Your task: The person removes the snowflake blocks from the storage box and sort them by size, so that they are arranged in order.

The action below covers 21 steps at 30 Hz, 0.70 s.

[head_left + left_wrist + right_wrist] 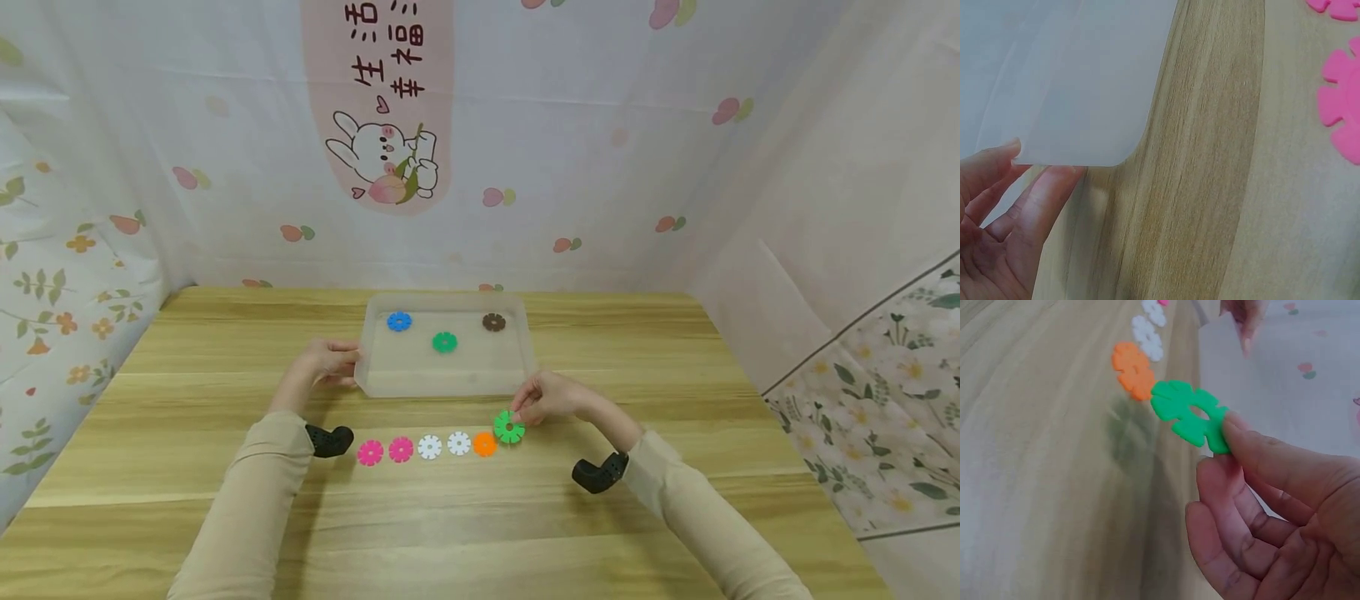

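Note:
My right hand (pixel 546 397) pinches a bright green plastic snowflake disc (pixel 1188 415) by its edge, between thumb and fingers. In the right wrist view the disc hangs over the table, its shadow below it. At the tray's left side, my left hand (pixel 330 363) grips the rim of a translucent plastic tray (pixel 1094 81), thumb on top and fingers beneath. A row lies in front of the tray: two pink discs (pixel 371 452), two white discs (pixel 430 447) and an orange disc (pixel 485 444). The green disc is at the row's right end, beside the orange one.
Inside the tray lie a blue disc (pixel 400 322), a dark green disc (pixel 445 342) and a brown disc (pixel 494 322). The wooden table (pixel 480 533) ends at a printed cloth backdrop (pixel 570 167). Each wrist wears a black camera mount (pixel 600 473).

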Each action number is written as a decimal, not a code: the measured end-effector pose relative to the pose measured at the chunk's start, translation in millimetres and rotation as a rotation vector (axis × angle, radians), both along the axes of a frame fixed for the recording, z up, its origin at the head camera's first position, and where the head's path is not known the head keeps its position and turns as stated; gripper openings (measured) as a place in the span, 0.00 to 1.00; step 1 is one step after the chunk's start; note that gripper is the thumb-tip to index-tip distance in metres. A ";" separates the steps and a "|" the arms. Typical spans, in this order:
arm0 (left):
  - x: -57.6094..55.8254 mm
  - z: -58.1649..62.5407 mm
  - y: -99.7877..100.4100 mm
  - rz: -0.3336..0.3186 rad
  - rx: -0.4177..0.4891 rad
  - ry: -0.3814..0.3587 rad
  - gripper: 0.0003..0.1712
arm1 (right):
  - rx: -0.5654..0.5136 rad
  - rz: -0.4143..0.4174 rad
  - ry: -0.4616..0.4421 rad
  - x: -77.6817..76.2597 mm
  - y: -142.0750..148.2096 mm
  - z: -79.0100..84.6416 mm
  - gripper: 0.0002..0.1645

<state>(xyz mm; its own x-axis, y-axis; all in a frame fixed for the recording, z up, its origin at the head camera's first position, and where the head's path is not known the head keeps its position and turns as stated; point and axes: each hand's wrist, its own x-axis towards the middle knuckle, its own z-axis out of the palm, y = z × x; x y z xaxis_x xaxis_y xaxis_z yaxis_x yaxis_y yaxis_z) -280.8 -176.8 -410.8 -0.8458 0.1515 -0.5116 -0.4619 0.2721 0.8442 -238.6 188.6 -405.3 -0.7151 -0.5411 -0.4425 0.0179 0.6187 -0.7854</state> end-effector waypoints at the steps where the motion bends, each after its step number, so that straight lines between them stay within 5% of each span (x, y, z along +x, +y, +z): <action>1: 0.0 -0.4 -0.5 -0.001 -0.002 0.000 0.26 | 0.004 0.007 -0.007 0.7 0.1 -1.6 0.10; 11: -3.5 -1.7 -2.3 0.002 0.006 0.002 0.26 | 0.000 0.068 0.022 3.2 2.7 -14.2 0.08; 21: -1.5 -1.4 -0.8 0.011 -0.024 0.002 0.25 | 0.013 0.015 0.035 8.4 8.1 -18.2 0.12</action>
<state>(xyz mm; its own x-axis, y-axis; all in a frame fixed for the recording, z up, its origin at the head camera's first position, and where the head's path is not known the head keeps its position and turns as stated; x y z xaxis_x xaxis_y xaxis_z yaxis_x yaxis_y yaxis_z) -282.2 -177.6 -412.1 -0.8483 0.1298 -0.5133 -0.4634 0.2870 0.8384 -230.3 196.7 -423.5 -0.7222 -0.5460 -0.4248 -0.0185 0.6291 -0.7771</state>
